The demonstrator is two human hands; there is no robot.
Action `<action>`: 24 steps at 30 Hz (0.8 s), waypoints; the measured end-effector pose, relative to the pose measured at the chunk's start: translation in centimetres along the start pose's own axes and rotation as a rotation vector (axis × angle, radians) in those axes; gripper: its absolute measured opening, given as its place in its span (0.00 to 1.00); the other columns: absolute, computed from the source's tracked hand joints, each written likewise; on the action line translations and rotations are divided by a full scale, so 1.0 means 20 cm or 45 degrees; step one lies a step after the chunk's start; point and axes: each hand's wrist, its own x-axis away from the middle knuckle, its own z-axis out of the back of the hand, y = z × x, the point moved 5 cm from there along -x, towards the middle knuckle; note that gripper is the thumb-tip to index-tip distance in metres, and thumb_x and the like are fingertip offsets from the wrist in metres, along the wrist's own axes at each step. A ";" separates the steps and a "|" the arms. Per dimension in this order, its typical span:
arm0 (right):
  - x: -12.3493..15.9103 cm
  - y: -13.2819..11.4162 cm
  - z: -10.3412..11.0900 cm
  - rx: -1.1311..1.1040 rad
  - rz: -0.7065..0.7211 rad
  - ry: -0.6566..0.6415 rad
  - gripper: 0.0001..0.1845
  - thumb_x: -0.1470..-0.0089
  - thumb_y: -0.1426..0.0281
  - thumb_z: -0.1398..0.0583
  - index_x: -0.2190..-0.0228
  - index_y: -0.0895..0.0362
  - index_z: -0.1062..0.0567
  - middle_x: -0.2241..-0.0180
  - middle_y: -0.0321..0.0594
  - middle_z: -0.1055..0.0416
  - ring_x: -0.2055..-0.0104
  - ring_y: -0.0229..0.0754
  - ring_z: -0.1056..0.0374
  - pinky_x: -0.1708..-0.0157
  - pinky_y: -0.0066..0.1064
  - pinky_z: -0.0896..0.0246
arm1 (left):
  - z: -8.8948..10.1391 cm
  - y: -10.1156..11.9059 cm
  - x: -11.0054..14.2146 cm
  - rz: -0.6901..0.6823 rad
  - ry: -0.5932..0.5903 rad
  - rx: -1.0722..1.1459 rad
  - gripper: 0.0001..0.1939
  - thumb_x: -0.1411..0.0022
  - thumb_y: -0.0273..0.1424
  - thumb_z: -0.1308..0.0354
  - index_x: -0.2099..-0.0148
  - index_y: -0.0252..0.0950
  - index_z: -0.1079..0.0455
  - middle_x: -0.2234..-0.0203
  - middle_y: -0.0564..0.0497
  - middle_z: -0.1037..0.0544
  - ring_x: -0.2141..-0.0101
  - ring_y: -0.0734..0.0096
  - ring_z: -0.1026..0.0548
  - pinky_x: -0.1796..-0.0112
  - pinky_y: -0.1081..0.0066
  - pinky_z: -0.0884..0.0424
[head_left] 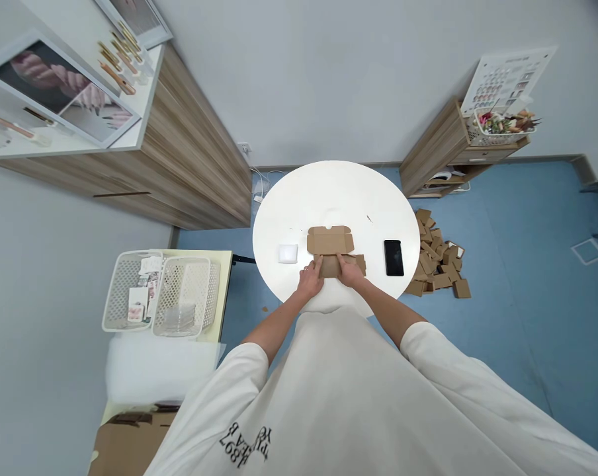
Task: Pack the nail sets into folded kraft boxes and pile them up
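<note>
A small brown cardboard box (pixel 330 239), partly folded, lies on the round white table (pixel 299 192) in front of me. Its lid flap points away toward the wall, and a side flap sticks out on the right. My left hand (pixel 311 279) grips the near left part of the box, thumb on the cardboard. On the near right part, my right hand (pixel 349 272) holds the same box with its thumb on top. The fingers under the cardboard are partly hidden. Left of the box sits a small white packet (pixel 288 254); to the right lies a black phone (pixel 393 258).
Many small cardboard boxes (pixel 438 259) are heaped on the blue floor right of the table. White baskets (pixel 182 294) stand on a side table at left, beside clear wrapping (pixel 155 367). A wooden cabinet (pixel 194 145) and a smaller one (pixel 438 149) flank the table.
</note>
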 end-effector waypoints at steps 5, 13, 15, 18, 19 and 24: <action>0.00 0.01 0.00 -0.003 0.012 0.015 0.52 0.40 0.66 0.41 0.29 0.58 0.67 0.49 0.54 0.26 0.49 0.55 0.29 0.51 0.39 0.39 | -0.03 0.00 0.01 -0.002 -0.046 0.032 0.32 0.34 0.36 0.46 0.32 0.39 0.51 0.35 0.39 0.42 0.44 0.52 0.32 0.47 0.58 0.34; 0.00 0.01 0.00 -0.023 0.022 -0.015 0.53 0.41 0.67 0.41 0.29 0.58 0.69 0.45 0.53 0.29 0.46 0.55 0.32 0.49 0.39 0.41 | -0.03 0.02 0.00 0.021 -0.152 -0.167 0.25 0.35 0.31 0.47 0.36 0.43 0.42 0.39 0.40 0.39 0.44 0.52 0.34 0.48 0.58 0.36; 0.01 0.01 0.00 -0.023 0.027 -0.027 0.54 0.41 0.67 0.40 0.29 0.57 0.70 0.45 0.53 0.29 0.46 0.55 0.32 0.50 0.39 0.41 | -0.02 0.03 -0.01 0.037 -0.161 -0.222 0.26 0.35 0.29 0.48 0.36 0.42 0.42 0.45 0.40 0.34 0.45 0.52 0.34 0.49 0.58 0.36; 0.01 0.01 0.00 -0.016 0.026 -0.047 0.55 0.42 0.66 0.39 0.29 0.56 0.70 0.45 0.52 0.29 0.46 0.55 0.32 0.50 0.39 0.42 | -0.02 0.02 -0.02 0.040 -0.169 -0.293 0.26 0.34 0.27 0.49 0.35 0.41 0.41 0.49 0.40 0.32 0.47 0.52 0.34 0.49 0.58 0.38; 0.01 0.01 0.00 -0.015 0.024 -0.051 0.56 0.42 0.66 0.38 0.29 0.56 0.70 0.45 0.52 0.29 0.46 0.55 0.32 0.50 0.39 0.42 | -0.02 0.02 -0.02 0.030 -0.170 -0.320 0.25 0.34 0.27 0.50 0.36 0.40 0.40 0.49 0.39 0.32 0.47 0.52 0.35 0.49 0.58 0.39; 0.02 0.01 0.00 -0.019 0.014 -0.048 0.55 0.41 0.66 0.39 0.29 0.55 0.71 0.45 0.53 0.30 0.46 0.55 0.32 0.49 0.39 0.43 | -0.03 0.04 -0.05 -0.109 -0.179 -0.524 0.19 0.35 0.26 0.49 0.44 0.32 0.31 0.49 0.35 0.31 0.46 0.49 0.37 0.48 0.55 0.43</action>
